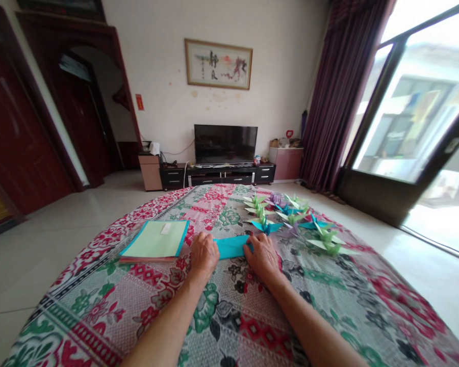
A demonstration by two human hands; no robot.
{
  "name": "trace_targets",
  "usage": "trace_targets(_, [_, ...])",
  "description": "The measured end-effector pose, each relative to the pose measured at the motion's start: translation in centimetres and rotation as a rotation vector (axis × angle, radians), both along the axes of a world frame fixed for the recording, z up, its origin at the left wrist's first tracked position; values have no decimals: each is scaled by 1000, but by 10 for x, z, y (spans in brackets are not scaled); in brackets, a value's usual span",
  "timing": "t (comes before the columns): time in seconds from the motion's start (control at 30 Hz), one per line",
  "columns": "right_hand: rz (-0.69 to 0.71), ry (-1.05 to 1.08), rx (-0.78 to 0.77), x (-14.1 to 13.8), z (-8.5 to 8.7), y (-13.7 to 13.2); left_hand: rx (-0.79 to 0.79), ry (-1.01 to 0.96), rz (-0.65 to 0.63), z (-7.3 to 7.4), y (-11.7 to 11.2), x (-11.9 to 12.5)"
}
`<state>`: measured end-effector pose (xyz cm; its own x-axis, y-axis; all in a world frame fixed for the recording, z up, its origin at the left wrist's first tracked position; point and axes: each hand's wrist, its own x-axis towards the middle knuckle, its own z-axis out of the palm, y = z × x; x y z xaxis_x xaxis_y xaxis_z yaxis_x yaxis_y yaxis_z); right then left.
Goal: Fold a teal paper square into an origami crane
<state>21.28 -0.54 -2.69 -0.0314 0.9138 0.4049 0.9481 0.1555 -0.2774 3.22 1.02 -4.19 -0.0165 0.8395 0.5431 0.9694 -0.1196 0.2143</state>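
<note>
A blue sheet of paper (232,247), folded into a long flat strip, lies on the patterned tablecloth in front of me. At its left end my left hand (205,254) is closed, fingers bent down onto the paper. My right hand (262,255) grips the other end with curled fingers; the fingertips partly hide that edge. Just beyond my right hand stands a blue paper crane (266,226). To the left of my left hand is a stack of coloured paper (153,239), pale green on top of blue, with a small white piece (166,229) lying on it.
Several folded cranes, green (331,242), purple (277,199) and blue, stand in rows at the table's right far side. The round table wears a floral tablecloth (222,331). Past it are a television (226,144) on a low cabinet, a purple curtain (325,97) and a glass door.
</note>
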Motion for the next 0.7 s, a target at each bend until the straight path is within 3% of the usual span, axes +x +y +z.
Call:
trace_targets(0.2, [11,-110,28,-5,5,1,-21,23,-8,9,-6,5])
trace_targets(0.43, [250,-174,-14,-10,6,6,-108,160,-121,14,-3,11])
trace_targets(0.7, [160,-6,12,-12,-6,0,-211,150,-196,7,1,2])
